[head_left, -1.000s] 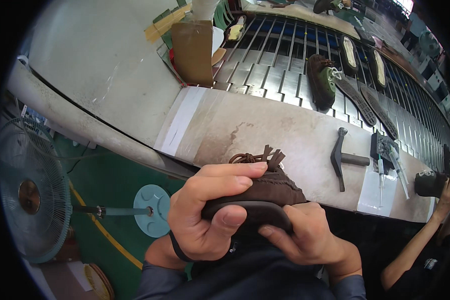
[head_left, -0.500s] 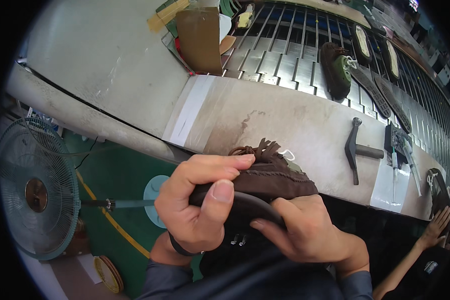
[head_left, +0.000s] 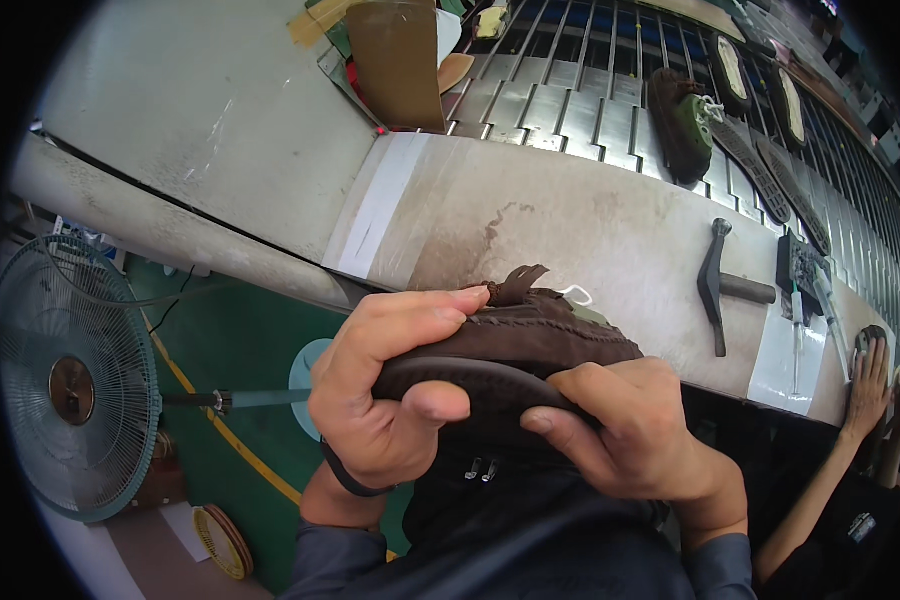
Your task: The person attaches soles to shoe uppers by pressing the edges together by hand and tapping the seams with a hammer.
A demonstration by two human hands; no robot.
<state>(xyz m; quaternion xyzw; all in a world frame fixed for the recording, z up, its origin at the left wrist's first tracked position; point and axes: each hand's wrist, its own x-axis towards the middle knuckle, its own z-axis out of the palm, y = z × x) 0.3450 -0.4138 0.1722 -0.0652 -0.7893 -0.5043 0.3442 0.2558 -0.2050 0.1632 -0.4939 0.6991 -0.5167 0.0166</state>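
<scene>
A dark brown shoe (head_left: 560, 340) with a fringed tassel (head_left: 518, 285), a white lace loop and a black sole (head_left: 460, 375) is held at the bench's near edge, sole turned toward me. My left hand (head_left: 370, 385) wraps its left end, fingers over the upper and thumb lifted along the sole's edge. At the other end, my right hand (head_left: 635, 425) grips the sole between thumb and bent fingers. Part of the upper is hidden behind my fingers. Beyond the shoe, a hammer (head_left: 712, 285) lies on the bench.
Syringe-like tubes (head_left: 797, 325) lie right of the hammer, by a dark block. Another person's hand (head_left: 868, 385) rests on a shoe at far right. Shoes and soles (head_left: 750, 165) sit on the slatted metal conveyor (head_left: 560, 110). A fan (head_left: 73, 385) stands at left.
My left thumb has straightened and shifted lower along the sole's edge. The shoe tilts slightly, still between both hands. The other person's hand has moved up onto the shoe at far right.
</scene>
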